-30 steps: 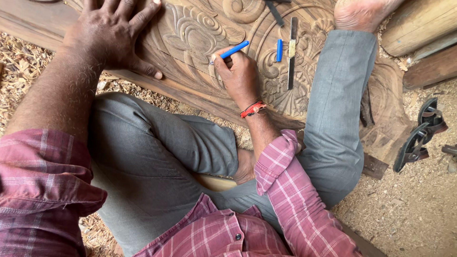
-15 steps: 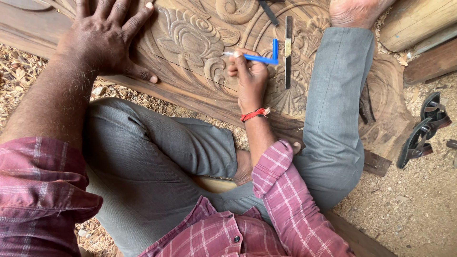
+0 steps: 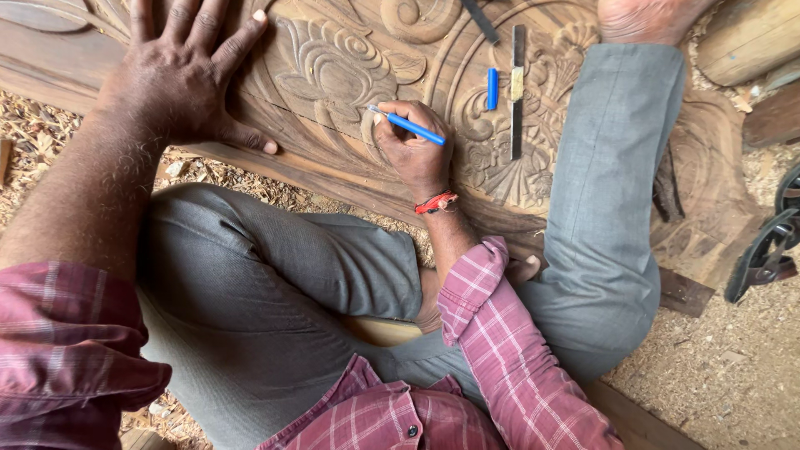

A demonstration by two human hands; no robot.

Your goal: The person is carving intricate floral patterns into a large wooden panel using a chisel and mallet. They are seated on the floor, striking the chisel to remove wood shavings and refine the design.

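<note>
A long carved wooden panel [image 3: 350,75] with flower and scroll relief lies on the ground in front of me. My left hand [image 3: 179,71] rests flat on its left part, fingers spread. My right hand [image 3: 412,150] grips a blue pen [image 3: 408,125], its tip touching the carving near the flower. A red thread band circles my right wrist. My legs in grey trousers straddle the panel's near edge, and my bare right foot [image 3: 642,18] rests on the panel.
A blue pen cap [image 3: 492,87] and a metal ruler [image 3: 517,92] lie on the carving to the right of my hand. A dark tool [image 3: 482,21] lies near the top. Sawdust covers the ground; black sandals [image 3: 762,250] and timber pieces [image 3: 746,37] lie at right.
My right hand has turned the pen so its tip points left onto the carving. The view has shifted slightly. My left hand stays planted.
</note>
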